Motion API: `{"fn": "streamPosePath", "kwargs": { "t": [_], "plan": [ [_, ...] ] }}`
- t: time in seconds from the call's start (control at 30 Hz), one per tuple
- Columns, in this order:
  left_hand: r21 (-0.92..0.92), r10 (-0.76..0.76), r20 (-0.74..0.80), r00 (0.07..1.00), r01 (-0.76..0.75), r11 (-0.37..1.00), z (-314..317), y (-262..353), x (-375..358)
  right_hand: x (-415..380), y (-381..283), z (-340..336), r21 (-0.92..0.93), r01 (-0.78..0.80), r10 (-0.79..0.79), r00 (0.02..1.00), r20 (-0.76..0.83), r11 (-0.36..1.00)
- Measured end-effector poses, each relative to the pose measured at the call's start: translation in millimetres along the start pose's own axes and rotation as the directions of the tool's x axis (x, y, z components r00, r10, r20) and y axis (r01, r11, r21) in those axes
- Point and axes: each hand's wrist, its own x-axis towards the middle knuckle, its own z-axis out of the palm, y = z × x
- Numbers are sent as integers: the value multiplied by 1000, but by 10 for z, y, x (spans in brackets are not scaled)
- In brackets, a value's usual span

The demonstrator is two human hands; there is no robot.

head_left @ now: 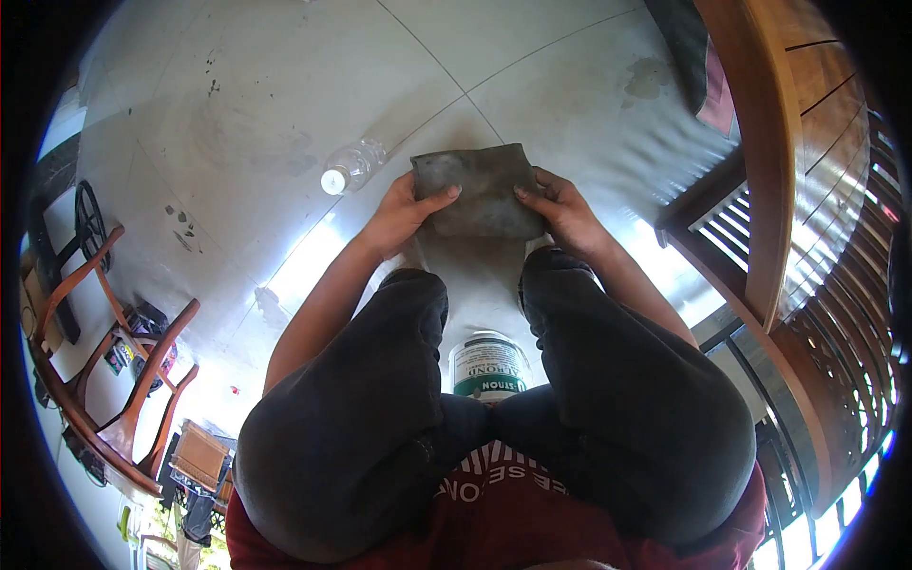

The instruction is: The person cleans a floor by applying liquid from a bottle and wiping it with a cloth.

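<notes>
A worn, dark grey sheet [480,195], roughly rectangular and resembling sandpaper, is held up in front of my knees. My left hand [407,211] grips its left edge, thumb on the face toward me and fingers behind. At the opposite edge, my right hand [562,211] holds it the same way. The sheet hides most of the fingers. Just beyond my left hand, a clear plastic bottle [359,165] with a white cap lies on its side. Between my legs stands a white and green labelled tub [489,364].
Wooden furniture with slats [774,190] rises close on the right. Over on the left is a wooden chair frame [104,389], with assorted items near it. The pale tiled floor [256,104] carries dark stains and specks.
</notes>
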Motion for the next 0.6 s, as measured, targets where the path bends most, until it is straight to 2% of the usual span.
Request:
{"fn": "streamPosePath", "kwargs": {
  "t": [0.07, 0.17, 0.27, 0.37, 0.47, 0.57, 0.6],
  "plan": [
    [-57, 22, 46, 999, -20, 998, 12, 108, -26, -70, -159, 71, 69, -13, 11, 999, 30, 998],
    [-255, 51, -87, 995, -71, 964, 109, 194, -12, 89, -132, -38, 51, 66, -66, 998, -1, 996],
    [-129, 60, 10, 998, -58, 990, -24, -88, 216, 253, -168, -126, -205, 51, -83, 985, -153, 977],
    [184, -45, -143, 989, 71, 980, 2, -231, 195, 365, 78, -354, -475, 72, -161, 975, -150, 877],
    [185, 12, -121, 993, 11, 983, -178, -527, 261, 383, 263, -492, -455, 56, -146, 976, -164, 888],
    [242, -28, -141, 990, 62, 968, -197, -500, 263, 407, 295, -561, -474, -4, -100, 976, -193, 880],
    [248, -23, -150, 988, 60, 967, -193, -508, 265, 398, 304, -556, -487, 12, -127, 971, -204, 873]
  ]
}}
